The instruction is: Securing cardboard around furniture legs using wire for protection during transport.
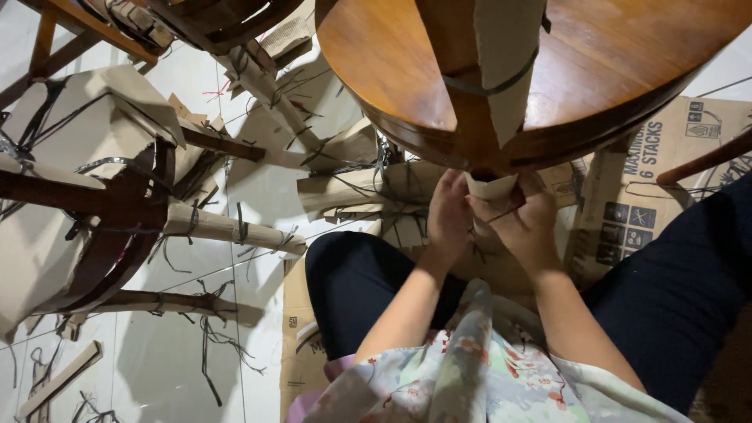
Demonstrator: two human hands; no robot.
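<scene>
**Hands at the wrapped leg under the round table**

Floral fabric (470,376) lay nearest you, draped over your lap between dark trouser legs (352,282). Far left, upturned chairs (117,211) stood on the white tiled floor (227,352), their legs sleeved in cardboard, with black strapping (215,345) scattered about. Your left hand (448,215) was closed on the cardboard wrap (492,186) at the end of a wooden leg, fingers curled against its left side. Your right hand (529,227) gripped the same wrap from the right, just beside the other hand. That wrap sat directly below the rim of the round wooden table (376,63). Flattened printed cartons (642,180) lay at right.
</scene>
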